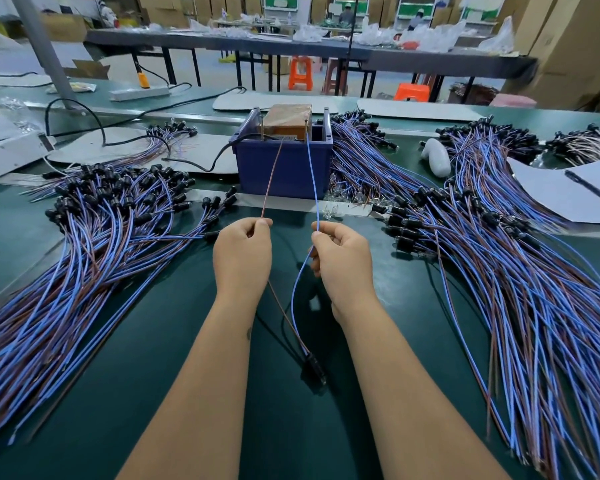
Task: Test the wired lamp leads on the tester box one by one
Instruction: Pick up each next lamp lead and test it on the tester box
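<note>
Head view. Left hand (242, 252) pinches a brown wire (272, 176) between thumb and forefinger; right hand (340, 258) pinches a blue wire (313, 174) the same way. Both wires run far and up to the tester box (284, 161) — a dark blue bin with a brown block on top — their ends touching contacts at its top edge. Near the wrists the two wires meet at a black lamp socket (314, 368), hanging between the forearms above the green belt (174, 358). Large pile of blue-brown leads left (84, 237); a larger pile right (499, 271). Far right — paper sheet (575, 192) with a pen (591, 187) on it.
</note>
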Motion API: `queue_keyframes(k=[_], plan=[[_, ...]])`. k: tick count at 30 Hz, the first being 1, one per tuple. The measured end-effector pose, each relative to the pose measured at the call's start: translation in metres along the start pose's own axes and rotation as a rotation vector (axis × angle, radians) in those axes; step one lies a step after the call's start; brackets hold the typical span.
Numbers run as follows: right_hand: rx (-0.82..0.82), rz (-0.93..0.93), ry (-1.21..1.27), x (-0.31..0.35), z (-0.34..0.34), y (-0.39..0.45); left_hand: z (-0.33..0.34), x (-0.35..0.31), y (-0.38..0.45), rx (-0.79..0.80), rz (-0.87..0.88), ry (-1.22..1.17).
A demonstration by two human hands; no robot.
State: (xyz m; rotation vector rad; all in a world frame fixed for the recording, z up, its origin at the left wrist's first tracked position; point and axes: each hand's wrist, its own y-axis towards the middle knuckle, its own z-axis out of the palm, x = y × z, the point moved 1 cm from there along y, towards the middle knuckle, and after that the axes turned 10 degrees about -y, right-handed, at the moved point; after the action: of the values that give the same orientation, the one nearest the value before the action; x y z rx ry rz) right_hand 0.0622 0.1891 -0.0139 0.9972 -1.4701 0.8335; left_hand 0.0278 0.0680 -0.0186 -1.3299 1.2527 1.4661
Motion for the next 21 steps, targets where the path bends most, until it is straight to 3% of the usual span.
queue_keyframes(k=[21], plan=[[0.012, 0.000, -0.056, -0.0007, 0.0020, 0.0004, -0.0037, 0.0031, 0.0068, -0.100, -0.036, -0.097]])
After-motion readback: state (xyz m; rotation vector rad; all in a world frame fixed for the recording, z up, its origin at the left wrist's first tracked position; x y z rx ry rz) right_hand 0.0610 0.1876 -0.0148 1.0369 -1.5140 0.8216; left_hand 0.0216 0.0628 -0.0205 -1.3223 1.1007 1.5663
